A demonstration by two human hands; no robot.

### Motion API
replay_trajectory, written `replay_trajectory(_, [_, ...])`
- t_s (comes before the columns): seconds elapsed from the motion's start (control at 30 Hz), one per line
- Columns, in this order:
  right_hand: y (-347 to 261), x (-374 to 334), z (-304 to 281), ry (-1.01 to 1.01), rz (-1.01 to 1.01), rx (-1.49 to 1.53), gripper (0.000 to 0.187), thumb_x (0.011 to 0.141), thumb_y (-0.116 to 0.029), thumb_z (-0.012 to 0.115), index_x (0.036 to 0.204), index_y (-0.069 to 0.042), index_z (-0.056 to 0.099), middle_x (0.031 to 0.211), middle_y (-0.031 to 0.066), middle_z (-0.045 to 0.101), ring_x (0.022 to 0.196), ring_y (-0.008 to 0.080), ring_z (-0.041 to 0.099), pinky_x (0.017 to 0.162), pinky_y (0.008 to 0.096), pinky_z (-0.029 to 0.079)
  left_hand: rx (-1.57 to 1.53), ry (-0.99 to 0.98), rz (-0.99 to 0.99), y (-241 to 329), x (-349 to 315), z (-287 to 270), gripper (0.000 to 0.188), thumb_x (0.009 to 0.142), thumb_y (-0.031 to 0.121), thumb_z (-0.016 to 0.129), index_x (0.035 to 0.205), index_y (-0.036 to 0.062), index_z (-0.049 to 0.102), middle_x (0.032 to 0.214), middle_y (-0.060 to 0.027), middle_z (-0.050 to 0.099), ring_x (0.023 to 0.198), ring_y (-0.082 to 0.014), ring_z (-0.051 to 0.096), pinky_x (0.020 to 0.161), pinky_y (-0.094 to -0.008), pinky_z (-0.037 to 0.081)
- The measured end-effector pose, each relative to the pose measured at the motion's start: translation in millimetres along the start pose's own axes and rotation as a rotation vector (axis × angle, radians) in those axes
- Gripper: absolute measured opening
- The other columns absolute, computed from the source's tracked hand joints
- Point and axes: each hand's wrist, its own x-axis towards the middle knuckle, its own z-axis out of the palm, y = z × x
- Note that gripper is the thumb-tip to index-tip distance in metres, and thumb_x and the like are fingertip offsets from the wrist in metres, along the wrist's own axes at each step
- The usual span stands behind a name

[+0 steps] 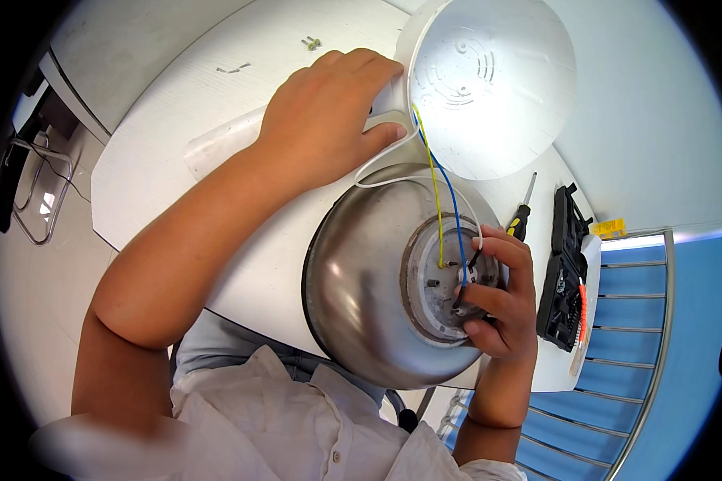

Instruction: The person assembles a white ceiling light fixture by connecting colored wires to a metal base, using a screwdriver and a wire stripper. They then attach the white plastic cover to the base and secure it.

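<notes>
- Head view, location: the metal pot (pixel 353 280) lies on its side at the worktop (pixel 164 160)'s near edge, its underside (pixel 437 301) turned toward the right edge.
- Left hand (pixel 321 120): closed on the side of the white housing (pixel 529 120), near the far edge.
- Right hand (pixel 501 293): fingers bent around the terminals on the underside, narrow at the wire ends; whether it pinches one cannot be told.
- Progress, as judged: housing and pot stand apart; small screws (pixel 311 42) lie loose toward the far edge. The yellow wire (pixel 436 188) and blue wire (pixel 455 200) bridge the two parts, as the white cable (pixel 409 177) appears to, so the electrical separation looks unfinished.
- Containers: the housing's open mouth shows moulded rings and slots inside. The pot's interior is hidden. The black tool case (pixel 565 280), open along the right edge, holds small pieces too indistinct to identify.
- A screwdriver (pixel 521 221) lies between case and pot.
</notes>
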Motion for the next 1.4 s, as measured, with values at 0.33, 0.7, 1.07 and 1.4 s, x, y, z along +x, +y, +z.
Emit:
replay_trajectory(0.33, [-2, 1, 2, 0.103, 0.055, 0.098, 0.045, 0.082, -0.049, 0.062, 0.100, -0.008, 0.064, 0.120, 0.0191, 0.057, 0.114, 0.0400, 0.051, 0.096, 0.0530, 0.038, -0.015, -0.018, -0.005, 1, 1, 1, 0.048, 0.078, 0.023, 0.072, 0.121, 0.0112, 0.054, 0.119, -0.0059, 0.058, 0.106, -0.0270, 0.055, 0.090, -0.0372, 0.045])
replay_trajectory(0.7, [1, 0, -7, 0.107, 0.223, 0.119, 0.049, 0.089, -0.048, 0.054, 0.104, -0.003, 0.068, 0.127, 0.0182, 0.051, 0.123, 0.0368, 0.041, 0.103, 0.0461, 0.031, -0.008, -0.066, -0.038, 5, 4, -2, 0.052, 0.076, 0.018, 0.072, 0.124, 0.0100, 0.053, 0.123, -0.0096, 0.057, 0.112, -0.0315, 0.053, 0.095, -0.0389, 0.043])
replay_trajectory(1.07, [-7, 0, -6, 0.082, 0.245, 0.116, 0.042, 0.086, -0.042, 0.061, 0.099, -0.002, 0.064, 0.126, 0.0167, 0.051, 0.122, 0.0392, 0.040, 0.101, 0.0463, 0.033, 0.024, -0.040, 0.048, 9, 2, -1, 0.064, 0.073, 0.036, 0.076, 0.124, 0.0076, 0.052, 0.123, -0.0116, 0.057, 0.110, -0.0328, 0.054, 0.093, -0.0408, 0.044])
replay_trajectory(1.4, [-5, -3, -2, 0.258, 0.290, 0.097, 0.042, 0.098, -0.037, 0.043, 0.108, 0.001, 0.060, 0.118, 0.0163, 0.055, 0.111, 0.0294, 0.048, 0.098, 0.0375, 0.034, -0.141, -0.101, 0.061, 8, 7, -1, 0.090, 0.062, 0.064, 0.074, 0.125, 0.0031, 0.051, 0.119, -0.0155, 0.058, 0.110, -0.0344, 0.055, 0.094, -0.0394, 0.043])
